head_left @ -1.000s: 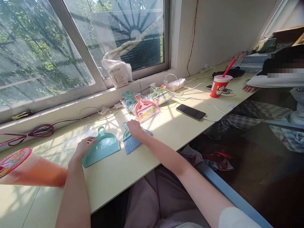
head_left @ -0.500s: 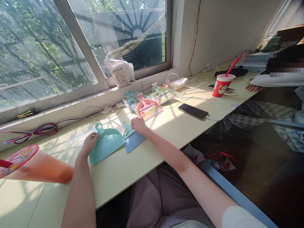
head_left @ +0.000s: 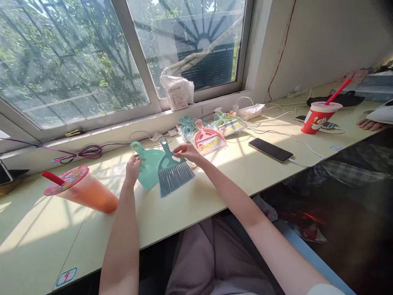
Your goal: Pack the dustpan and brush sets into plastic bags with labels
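Observation:
A teal dustpan [head_left: 149, 166] is tilted up over the pale table, its ringed handle at the upper left. My left hand [head_left: 133, 168] grips its left edge with closed fingers. Overlapping the dustpan's right side is a small teal brush [head_left: 175, 176] with blue-grey bristles pointing down. My right hand [head_left: 188, 153] pinches the brush at the right of its handle. Behind it lie a pink dustpan set [head_left: 207, 136], a green set [head_left: 229, 123] and a teal set [head_left: 186, 126], all in clear wrapping.
On the table [head_left: 166, 221] stand an orange drink cup [head_left: 92, 192] at left and a red cup [head_left: 319, 118] at right. A phone [head_left: 270, 149] lies on a cable. Wires [head_left: 82, 153] run along the wall. Another person's hand [head_left: 370, 124] rests at far right.
The brush has been lifted and now overlaps the dustpan, which is raised and tilted. Both hands have moved with them. The view has turned left, so the surroundings appear farther right.

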A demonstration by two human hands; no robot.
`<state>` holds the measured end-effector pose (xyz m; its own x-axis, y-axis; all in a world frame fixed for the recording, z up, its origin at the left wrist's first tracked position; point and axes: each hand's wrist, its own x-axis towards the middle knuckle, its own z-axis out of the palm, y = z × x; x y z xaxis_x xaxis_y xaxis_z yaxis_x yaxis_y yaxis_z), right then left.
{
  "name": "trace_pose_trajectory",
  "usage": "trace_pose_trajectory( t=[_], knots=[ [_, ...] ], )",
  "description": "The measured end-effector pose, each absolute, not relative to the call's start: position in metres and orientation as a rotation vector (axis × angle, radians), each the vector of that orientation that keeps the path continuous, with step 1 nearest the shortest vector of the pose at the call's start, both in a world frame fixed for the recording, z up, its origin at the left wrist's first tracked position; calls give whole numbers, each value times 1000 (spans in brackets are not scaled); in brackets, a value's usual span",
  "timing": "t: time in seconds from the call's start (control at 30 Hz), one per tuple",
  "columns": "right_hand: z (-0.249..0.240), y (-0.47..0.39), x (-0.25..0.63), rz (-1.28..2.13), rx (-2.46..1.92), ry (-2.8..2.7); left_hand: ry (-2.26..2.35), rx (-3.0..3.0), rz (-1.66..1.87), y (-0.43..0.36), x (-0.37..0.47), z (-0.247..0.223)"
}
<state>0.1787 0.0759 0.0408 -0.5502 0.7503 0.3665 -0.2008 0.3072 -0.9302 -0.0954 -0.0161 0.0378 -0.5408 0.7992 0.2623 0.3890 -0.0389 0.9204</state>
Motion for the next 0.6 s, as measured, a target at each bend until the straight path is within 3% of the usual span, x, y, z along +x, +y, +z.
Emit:
trace_pose_trajectory(
  t=[0.2, 0.43, 0.5, 0.6],
  knots=[
    [40, 56, 169, 864, -723, -1921, 1533, 1449, 1368, -17, -37, 46],
    [48, 30, 173, 322, -826, -2243, 1510, 1515, 1266, -20, -17, 44],
    [48, 31, 171, 324, -808, -2174, 1494, 1506, 1232, -21, -16, 44],
    [44, 44, 168, 779, -848, -2037, 1441, 1471, 1103, -25, -14, 46]
  ],
)
